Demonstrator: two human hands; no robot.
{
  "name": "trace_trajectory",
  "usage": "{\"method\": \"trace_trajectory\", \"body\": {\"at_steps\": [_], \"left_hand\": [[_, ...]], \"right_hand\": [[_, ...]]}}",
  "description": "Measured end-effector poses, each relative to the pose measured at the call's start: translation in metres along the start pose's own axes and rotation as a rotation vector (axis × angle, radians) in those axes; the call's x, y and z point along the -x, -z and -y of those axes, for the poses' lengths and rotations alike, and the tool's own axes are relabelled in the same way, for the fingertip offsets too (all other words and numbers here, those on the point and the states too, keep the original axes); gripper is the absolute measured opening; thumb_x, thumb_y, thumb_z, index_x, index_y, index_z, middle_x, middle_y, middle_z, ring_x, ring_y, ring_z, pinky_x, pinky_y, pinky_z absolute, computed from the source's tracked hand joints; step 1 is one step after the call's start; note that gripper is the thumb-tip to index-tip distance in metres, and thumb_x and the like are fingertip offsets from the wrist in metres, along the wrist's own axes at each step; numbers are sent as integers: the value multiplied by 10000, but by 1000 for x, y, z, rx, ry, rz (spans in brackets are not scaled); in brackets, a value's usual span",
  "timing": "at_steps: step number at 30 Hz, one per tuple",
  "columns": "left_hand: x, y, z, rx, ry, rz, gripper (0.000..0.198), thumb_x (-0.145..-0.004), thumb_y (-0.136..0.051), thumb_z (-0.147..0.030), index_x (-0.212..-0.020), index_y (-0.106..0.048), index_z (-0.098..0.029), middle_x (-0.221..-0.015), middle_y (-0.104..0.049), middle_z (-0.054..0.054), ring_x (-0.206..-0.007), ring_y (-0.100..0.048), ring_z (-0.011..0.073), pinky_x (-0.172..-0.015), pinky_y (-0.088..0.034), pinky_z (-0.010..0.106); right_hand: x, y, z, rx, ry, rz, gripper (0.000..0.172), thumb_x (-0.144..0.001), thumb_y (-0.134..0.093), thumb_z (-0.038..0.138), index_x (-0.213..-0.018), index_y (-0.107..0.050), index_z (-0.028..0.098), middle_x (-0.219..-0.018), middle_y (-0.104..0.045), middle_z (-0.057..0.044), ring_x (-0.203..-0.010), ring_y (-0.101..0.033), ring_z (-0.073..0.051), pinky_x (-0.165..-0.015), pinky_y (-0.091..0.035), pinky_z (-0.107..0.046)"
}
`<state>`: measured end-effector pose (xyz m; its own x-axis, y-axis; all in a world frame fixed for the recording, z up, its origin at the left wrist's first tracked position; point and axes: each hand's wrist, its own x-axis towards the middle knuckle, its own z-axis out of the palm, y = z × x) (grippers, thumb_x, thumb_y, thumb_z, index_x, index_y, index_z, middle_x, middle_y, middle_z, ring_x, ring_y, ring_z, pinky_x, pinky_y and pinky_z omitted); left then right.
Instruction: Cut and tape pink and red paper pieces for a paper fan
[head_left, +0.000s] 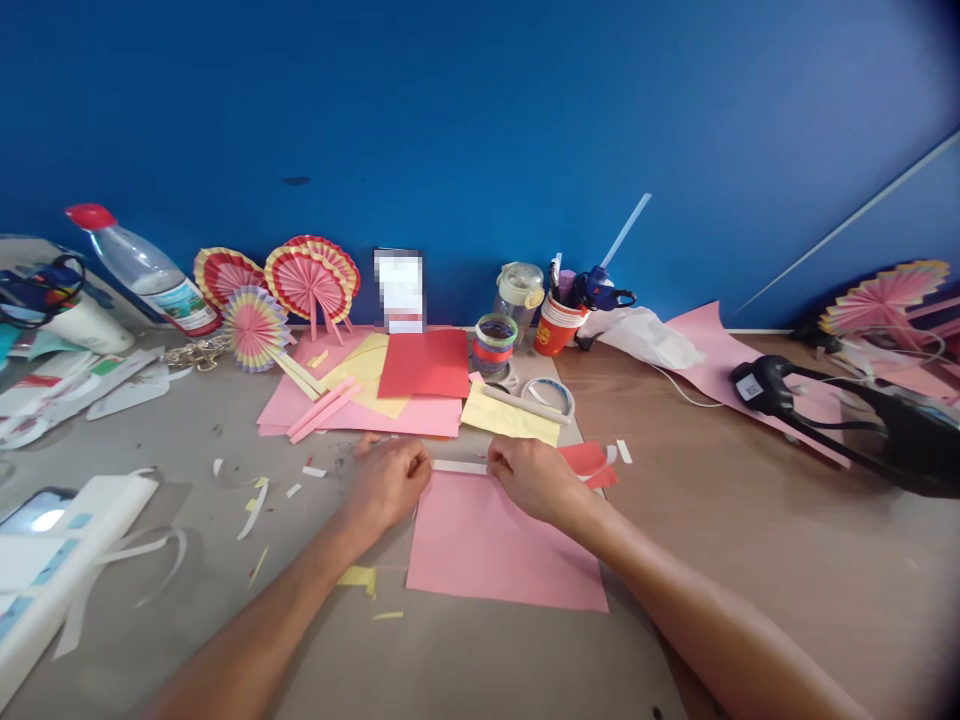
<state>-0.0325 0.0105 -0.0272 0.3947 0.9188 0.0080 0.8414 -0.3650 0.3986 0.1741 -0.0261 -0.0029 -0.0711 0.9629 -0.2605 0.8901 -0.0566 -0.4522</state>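
A pink sheet of paper (506,550) lies flat on the table in front of me. Along its far edge runs a narrow white strip (460,467), which looks like tape. My left hand (388,480) is closed in a pinch at the strip's left end, by the sheet's far left corner. At the other end, my right hand (531,480) pinches the strip, with its wrist over the sheet. The fingertips of both hands are partly hidden by the knuckles. Just behind the hands are a yellow paper piece (510,415) and a red paper (424,363).
Folded paper fans (309,282) lean at the back left beside a bottle (161,280). An orange cup of tools (559,325), a lidded jar (519,288) and tape rolls (493,340) stand behind. Paper scraps (253,510) litter the left. A black strapped device (847,420) rests right.
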Motion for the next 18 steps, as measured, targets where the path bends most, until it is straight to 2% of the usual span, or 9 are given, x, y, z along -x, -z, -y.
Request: {"method": "trace_trajectory", "body": {"at_steps": [9,14,18], "left_hand": [[-1,-4,6,29,3,-70,168,-783,-458,-194,-632,-531,-206,-566,-557,-47,-590,-521,132,-920,-285,369],[-2,0,10,223,-33,-158,171,-848,-445,-274,-723,-544,-213,-631,-590,-41,-622,-534,139,-811,-353,311],[-1,1,10,229,-97,-235,206,-891,-401,-295,-768,-545,-213,-700,-631,-25,-662,-554,149,-811,-368,311]], "right_hand": [[1,4,0,-14,38,-34,195,-851,-463,130,-719,-588,200,-727,-650,-8,-657,-559,-143,-557,-307,-227],[2,8,-3,-43,99,-94,199,-870,-456,132,-841,-642,197,-851,-686,-26,-765,-603,-161,-634,-366,-233],[2,8,-6,-38,138,-143,257,-875,-439,105,-970,-667,181,-1015,-695,-59,-914,-628,-191,-748,-410,-254]]}}
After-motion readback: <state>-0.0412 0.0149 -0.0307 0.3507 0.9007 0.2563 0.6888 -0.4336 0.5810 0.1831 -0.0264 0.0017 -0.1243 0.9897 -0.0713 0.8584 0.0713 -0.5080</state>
